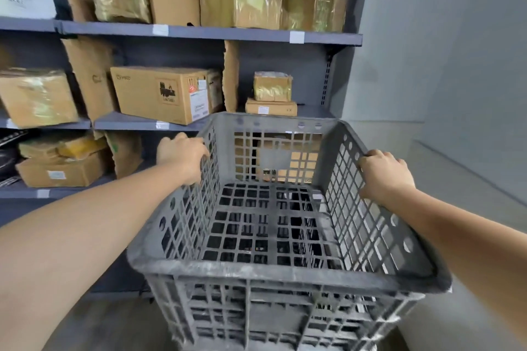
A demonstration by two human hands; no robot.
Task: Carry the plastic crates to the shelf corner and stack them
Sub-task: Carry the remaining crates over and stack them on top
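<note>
With our left hand (pixel 182 155) and right hand (pixel 383 177) each curled over a side rim of the grey crate (pixel 281 271), held by the shelf (pixel 211 33) corner, we should keep it level and lower it squarely.

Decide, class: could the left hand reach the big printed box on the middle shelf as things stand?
Probably not yet. The left hand has its grip on the crate rim, as does the right hand. The box lies open beyond it, so releasing first should free the way.
</note>
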